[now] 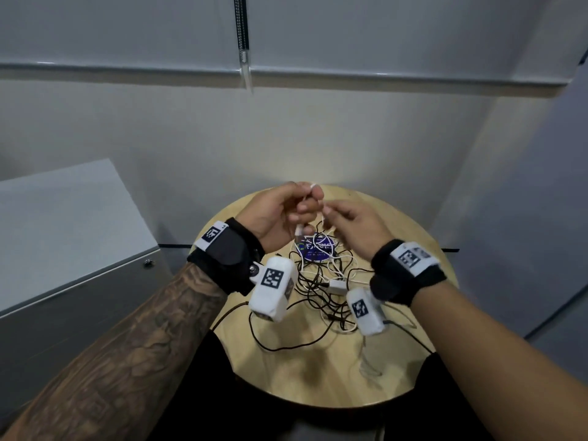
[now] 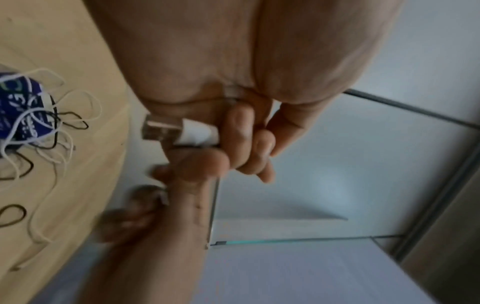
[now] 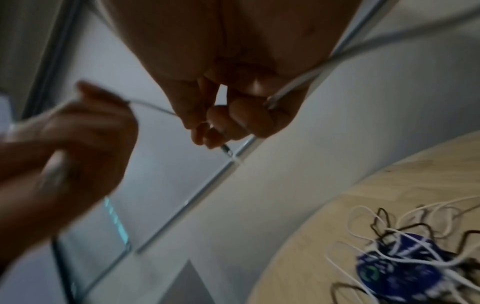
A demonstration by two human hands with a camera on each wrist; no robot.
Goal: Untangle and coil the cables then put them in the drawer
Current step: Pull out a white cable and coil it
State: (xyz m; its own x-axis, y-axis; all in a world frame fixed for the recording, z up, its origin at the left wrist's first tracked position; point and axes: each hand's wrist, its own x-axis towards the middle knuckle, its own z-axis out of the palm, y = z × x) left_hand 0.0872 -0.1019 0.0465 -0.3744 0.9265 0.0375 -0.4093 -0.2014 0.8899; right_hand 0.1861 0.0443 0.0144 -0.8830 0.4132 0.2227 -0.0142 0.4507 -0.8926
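Observation:
A tangle of white and black cables (image 1: 318,288) lies on a round wooden table (image 1: 318,377). Both hands are raised just above its far side. My left hand (image 1: 304,203) grips a white cable (image 1: 313,185). The cable's white USB plug (image 2: 179,131) sticks out below the curled fingers (image 2: 241,131). My right hand (image 1: 329,212) pinches the same white cable (image 3: 296,87) close beside the left hand, and a thin stretch (image 3: 153,107) runs between the two. From the hands the cable drops into the tangle.
A round blue label (image 1: 315,249) sits under the cables at the table's middle. A small white adapter (image 1: 337,285) lies in the tangle. A grey cabinet (image 1: 63,237) with a lock (image 1: 148,263) stands to the left of the table. Walls close in behind and right.

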